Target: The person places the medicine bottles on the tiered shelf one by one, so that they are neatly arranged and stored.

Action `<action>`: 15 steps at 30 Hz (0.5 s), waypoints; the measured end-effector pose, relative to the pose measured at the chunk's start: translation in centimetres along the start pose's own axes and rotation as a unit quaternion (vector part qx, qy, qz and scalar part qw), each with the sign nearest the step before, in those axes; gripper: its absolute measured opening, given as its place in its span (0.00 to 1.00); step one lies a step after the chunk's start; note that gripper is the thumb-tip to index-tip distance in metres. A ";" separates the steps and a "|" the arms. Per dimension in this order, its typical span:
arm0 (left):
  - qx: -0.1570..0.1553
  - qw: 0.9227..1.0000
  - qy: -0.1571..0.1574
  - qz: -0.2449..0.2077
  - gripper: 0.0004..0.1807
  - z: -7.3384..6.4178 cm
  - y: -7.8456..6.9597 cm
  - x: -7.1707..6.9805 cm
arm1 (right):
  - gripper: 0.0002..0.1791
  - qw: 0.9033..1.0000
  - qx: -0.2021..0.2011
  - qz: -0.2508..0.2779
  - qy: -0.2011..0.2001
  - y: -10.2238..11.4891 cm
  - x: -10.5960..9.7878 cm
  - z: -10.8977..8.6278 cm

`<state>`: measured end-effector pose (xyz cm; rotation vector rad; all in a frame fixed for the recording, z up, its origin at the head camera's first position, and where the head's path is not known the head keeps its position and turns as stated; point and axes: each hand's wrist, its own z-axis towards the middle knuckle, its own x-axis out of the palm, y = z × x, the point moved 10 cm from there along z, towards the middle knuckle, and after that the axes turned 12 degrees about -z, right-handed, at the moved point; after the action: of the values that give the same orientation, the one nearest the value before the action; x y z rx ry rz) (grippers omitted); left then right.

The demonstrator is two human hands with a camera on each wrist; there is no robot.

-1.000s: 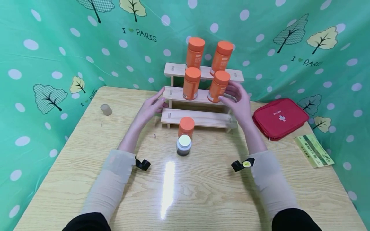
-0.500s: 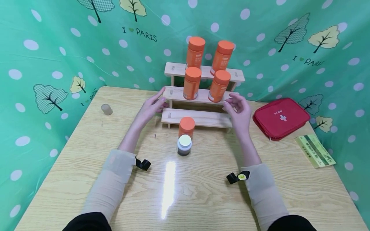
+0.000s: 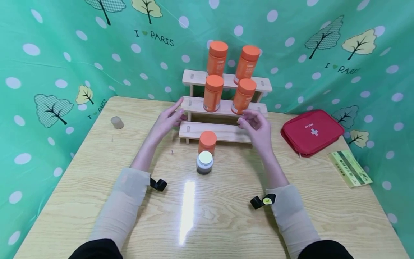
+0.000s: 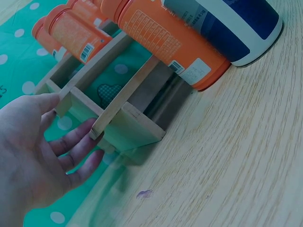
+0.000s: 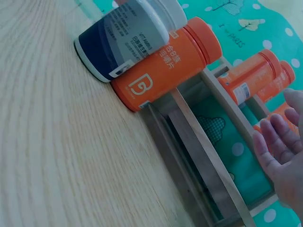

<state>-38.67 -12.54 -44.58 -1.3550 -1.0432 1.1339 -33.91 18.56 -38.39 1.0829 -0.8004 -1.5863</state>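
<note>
A three-tier wooden rack (image 3: 231, 131) stands at the back of the table. Two orange bottles are on its top step, and another orange bottle (image 3: 212, 95) and its neighbour (image 3: 243, 97) stand on the middle one. My left hand (image 3: 165, 120) touches the rack's left end, its fingers (image 4: 84, 150) spread against the step ends. Just in front of the right-hand middle bottle is my right hand (image 3: 258, 131), fingers loosely bent around nothing. In front of the rack stand an orange-capped bottle (image 3: 207, 140) and a white-capped, dark-blue-and-white bottle (image 3: 205, 164), which partly hides it.
A red first-aid pouch (image 3: 312, 133) lies right of the rack, with a green-yellow packet (image 3: 350, 168) beside it. A small grey-brown cylinder (image 3: 117, 122) sits at the table's left. A green polka-dot curtain (image 3: 145, 64) hangs behind the table.
My right hand has let go of the right-hand bottle on the middle step and moved down and left, to in front of it. My left hand stays at the rack's end.
</note>
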 end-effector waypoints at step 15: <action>-0.001 1.000 0.001 -0.003 0.32 -0.1 -0.2 0.1 | 0.26 0.977 0.019 -0.053 0.205 0.6 6.7 -2.3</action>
<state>-38.51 -12.46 -44.38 -1.3538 -1.0466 1.1265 -32.15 11.96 -40.48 1.4404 -0.5018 -1.3713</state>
